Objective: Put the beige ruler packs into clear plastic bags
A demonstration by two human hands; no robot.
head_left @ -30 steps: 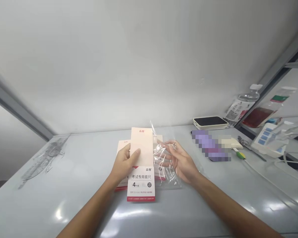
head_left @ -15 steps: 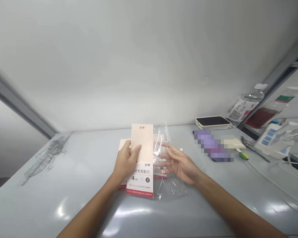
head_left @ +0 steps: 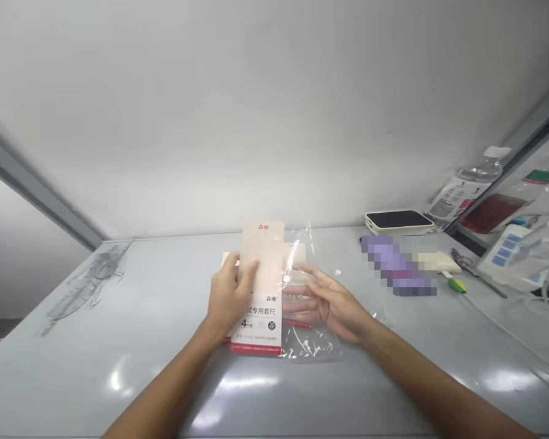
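Note:
My left hand (head_left: 229,296) is closed around a printed card (head_left: 263,262), its thumb across the front. The card is pale pink above and white below, with Chinese lettering, a "4" and a red bottom strip. A clear plastic bag (head_left: 311,347) spreads out to the right of it. My right hand (head_left: 332,302) is at this bag, its fingers stretched and spread, seen through the film; whether they are inside or behind it I cannot tell. Another similar pink card (head_left: 297,251) with a red edge shows behind the first, partly hidden by it and my left hand.
Crumpled clear plastic (head_left: 89,277) lies at the left of the grey table. On the right are a phone-like device (head_left: 400,221), a pixelated purple item (head_left: 393,268), scissors (head_left: 478,277), a white cable (head_left: 498,323), a clear bottle (head_left: 466,189) and a bottle with red liquid (head_left: 498,210).
The view has shifted slightly, so things on the right appear further right. The front card and bag sit a little higher in view. My left hand keeps its hold; my right fingers remain spread at the bag.

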